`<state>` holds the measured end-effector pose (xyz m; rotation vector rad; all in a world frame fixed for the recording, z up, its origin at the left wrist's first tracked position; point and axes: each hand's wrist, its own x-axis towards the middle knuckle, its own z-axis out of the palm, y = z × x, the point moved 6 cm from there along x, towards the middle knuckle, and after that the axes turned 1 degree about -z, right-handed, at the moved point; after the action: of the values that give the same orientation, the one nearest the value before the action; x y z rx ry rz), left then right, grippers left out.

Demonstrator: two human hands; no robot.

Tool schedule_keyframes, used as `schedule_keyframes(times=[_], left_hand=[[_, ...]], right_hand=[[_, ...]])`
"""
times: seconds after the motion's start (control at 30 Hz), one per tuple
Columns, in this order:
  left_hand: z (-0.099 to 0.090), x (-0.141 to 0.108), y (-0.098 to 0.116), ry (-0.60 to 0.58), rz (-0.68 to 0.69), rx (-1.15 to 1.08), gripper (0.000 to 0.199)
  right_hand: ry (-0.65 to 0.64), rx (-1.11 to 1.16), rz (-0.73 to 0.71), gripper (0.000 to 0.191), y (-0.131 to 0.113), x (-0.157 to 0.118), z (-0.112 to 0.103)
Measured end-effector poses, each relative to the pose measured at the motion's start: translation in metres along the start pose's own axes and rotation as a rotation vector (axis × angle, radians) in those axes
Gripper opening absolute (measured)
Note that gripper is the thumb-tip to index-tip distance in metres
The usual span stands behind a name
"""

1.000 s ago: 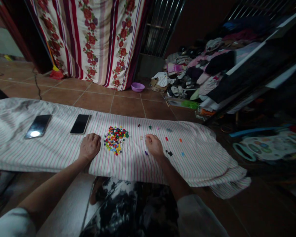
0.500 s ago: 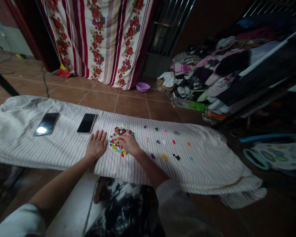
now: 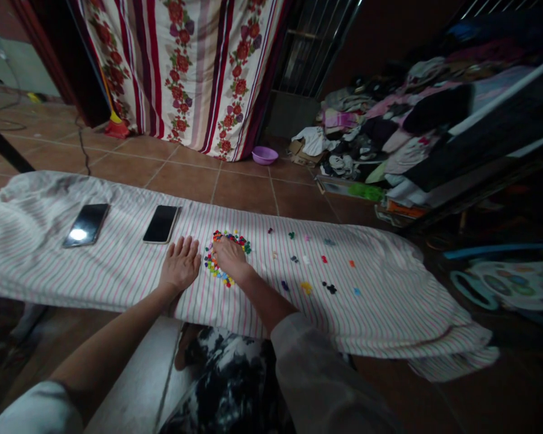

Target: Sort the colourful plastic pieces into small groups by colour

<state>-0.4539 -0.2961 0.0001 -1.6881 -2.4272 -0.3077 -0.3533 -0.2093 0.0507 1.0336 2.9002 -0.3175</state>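
Our left hand (image 3: 178, 264) lies palm down on a striped cloth (image 3: 366, 313), open with the fingers spread, holding nothing, just beside a heap of small coloured pieces (image 3: 212, 265). They are too small for us to tell whether they are beads or plastic bits. Our right hand (image 3: 230, 256) is curled over that heap with its fingertips down among the pieces; the hand hides them, so we cannot tell whether it has hold of any. The work in hand is at this heap, while a loose scatter of single pieces (image 3: 324, 259) lies to its right on the same cloth. Past our left hand, a smartphone (image 3: 161, 224) and a second smartphone (image 3: 86, 225) lie face up. Beyond the cloth, a purple basin (image 3: 265, 155) sits on the tiled floor near a pile of clothes (image 3: 380, 120)
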Motion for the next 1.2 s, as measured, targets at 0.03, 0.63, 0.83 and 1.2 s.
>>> schedule_keyframes(times=[0.03,0.63,0.83,1.2], left_hand=[[-0.001,0.000,0.000,-0.001,0.000,0.000,0.056],[-0.004,0.000,0.001,-0.027,-0.006,0.013,0.056],[-0.005,0.000,0.002,-0.052,-0.003,0.001,0.058],[-0.005,0.000,0.001,-0.047,-0.009,-0.004,0.058]], right_hand=[[0.000,-0.003,0.001,0.024,-0.001,-0.001,-0.001],[0.147,0.248,-0.053,0.014,0.014,0.001,0.007],[0.240,0.377,-0.092,0.010,0.019,-0.005,0.009],[0.359,0.431,0.021,0.012,0.056,-0.031,0.011]])
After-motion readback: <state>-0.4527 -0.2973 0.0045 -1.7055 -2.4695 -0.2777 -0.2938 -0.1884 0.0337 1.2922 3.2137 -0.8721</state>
